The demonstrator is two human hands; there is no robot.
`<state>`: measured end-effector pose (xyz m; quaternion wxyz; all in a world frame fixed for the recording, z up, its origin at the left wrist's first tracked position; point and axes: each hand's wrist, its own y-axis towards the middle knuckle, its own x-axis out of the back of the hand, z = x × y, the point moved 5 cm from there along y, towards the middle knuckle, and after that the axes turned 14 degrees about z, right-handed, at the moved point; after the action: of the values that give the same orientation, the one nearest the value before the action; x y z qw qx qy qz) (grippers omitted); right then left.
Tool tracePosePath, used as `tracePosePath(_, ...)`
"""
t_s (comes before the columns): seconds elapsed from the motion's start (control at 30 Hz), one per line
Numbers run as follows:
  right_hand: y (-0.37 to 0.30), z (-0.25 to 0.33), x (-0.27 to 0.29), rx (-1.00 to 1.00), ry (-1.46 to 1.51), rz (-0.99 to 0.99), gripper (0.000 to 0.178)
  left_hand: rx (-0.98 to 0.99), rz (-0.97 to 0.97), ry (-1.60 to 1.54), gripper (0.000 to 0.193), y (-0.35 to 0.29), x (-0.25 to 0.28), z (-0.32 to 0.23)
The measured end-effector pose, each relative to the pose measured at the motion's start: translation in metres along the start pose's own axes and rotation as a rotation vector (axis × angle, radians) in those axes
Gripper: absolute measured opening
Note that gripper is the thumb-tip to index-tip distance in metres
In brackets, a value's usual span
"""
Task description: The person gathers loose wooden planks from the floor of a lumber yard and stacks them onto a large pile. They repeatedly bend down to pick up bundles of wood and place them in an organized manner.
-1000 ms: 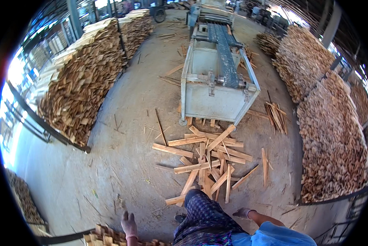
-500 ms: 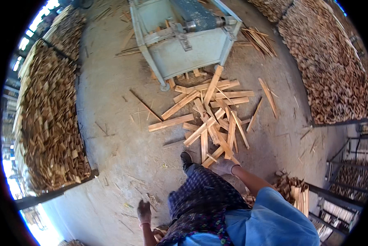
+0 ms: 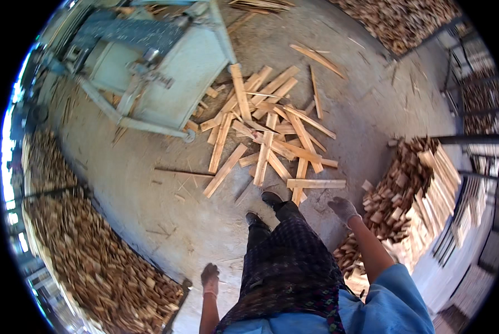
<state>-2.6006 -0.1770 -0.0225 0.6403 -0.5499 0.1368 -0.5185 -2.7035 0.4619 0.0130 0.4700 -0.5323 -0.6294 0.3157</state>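
In the middle of the floor lies a loose heap of wooden planks [image 3: 263, 150], crossing each other at many angles. One short plank [image 3: 316, 183] lies crosswise at the near right edge of the heap. My right hand [image 3: 344, 210], in a pale glove, hovers just below that plank's right end, apart from it, fingers loosely stretched with nothing in them. My left hand [image 3: 210, 277], also gloved, hangs over bare floor at the lower left. Its fingers are slightly apart and it holds nothing.
A pale blue-green machine [image 3: 177, 83] with a roller stands at the upper left. A big stack of wood pieces [image 3: 105, 256] fills the lower left, another stack [image 3: 405, 195] stands close on my right, and a third [image 3: 399, 22] at the far right. My shoes [image 3: 272, 199] are near the heap.
My view has turned to the right, so the machine and heap now sit further left. My right hand has moved away from the heap's near planks toward the right. My left hand stays low and empty.
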Motion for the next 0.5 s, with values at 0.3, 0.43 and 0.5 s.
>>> tracePosePath(0.3,-0.096,-0.111,-0.15,-0.202,0.026,0.222,0.069,-0.19,0.318,0.758,0.06,0.08,-0.029,-0.177)
tracePosePath(0.43,-0.09,-0.086,-0.199,-0.302,0.389,0.194,0.072,-0.228,0.389,0.952,0.064,0.101,-0.046,-0.205)
tracePosePath(0.5,-0.074,-0.079,-0.217,-0.318,0.433,0.184,0.072,-0.272,0.398,1.088,0.064,0.098,-0.078,-0.236)
